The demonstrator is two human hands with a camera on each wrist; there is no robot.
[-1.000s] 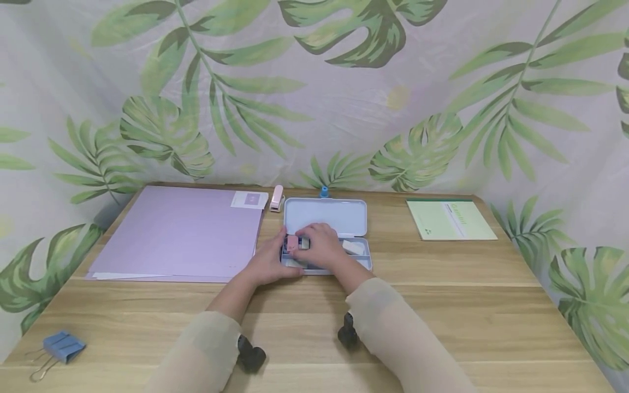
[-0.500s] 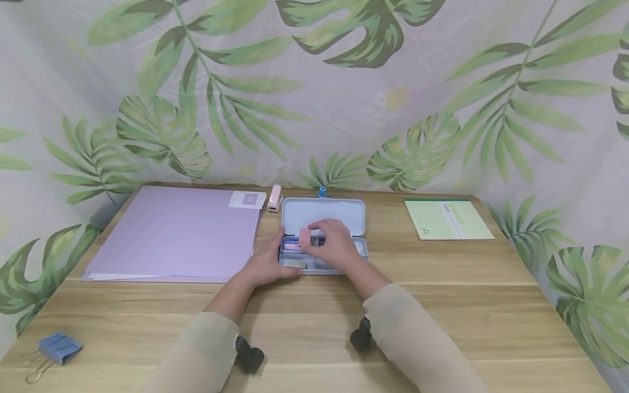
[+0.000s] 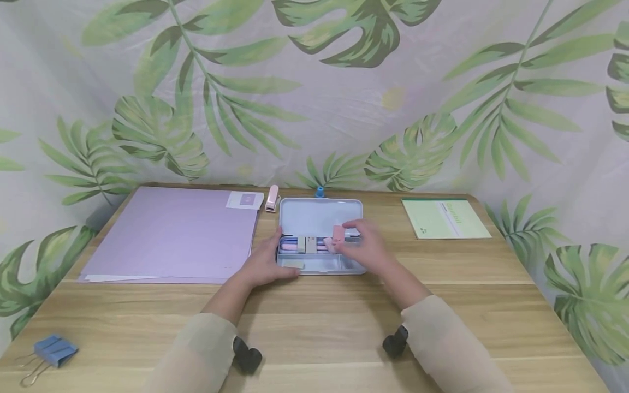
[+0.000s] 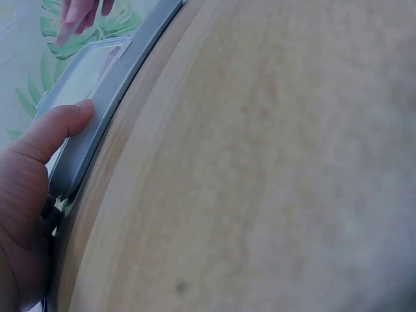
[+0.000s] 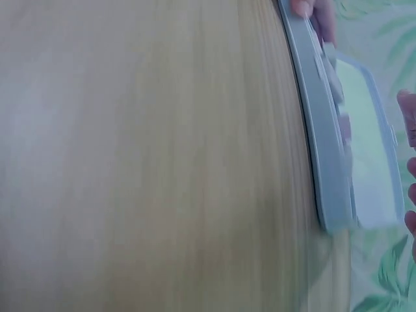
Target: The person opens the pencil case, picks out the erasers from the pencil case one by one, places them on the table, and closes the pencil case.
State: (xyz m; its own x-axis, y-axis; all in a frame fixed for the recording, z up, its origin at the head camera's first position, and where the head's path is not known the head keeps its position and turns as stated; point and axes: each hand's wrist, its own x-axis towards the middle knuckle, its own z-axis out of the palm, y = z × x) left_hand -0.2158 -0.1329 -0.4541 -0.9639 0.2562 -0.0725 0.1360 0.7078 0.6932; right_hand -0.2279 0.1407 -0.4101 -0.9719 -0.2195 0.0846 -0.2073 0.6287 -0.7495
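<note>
Fingers and thumb of our right hand [image 3: 368, 250] are drawn together on a pink block [image 3: 338, 233], with only its width between them. Beneath this pinch lies our open pencil case [image 3: 319, 214], its long axis running leftward to our left hand [image 3: 262, 265], which grips the far end.

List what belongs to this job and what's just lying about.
In use:
open pale-blue rectangular pencil case
small pink rectangular block

Lying about:
flat purple folder
pink stapler
small blue cylinder
pale-green rectangular notebook
blue metal binder clip
</note>
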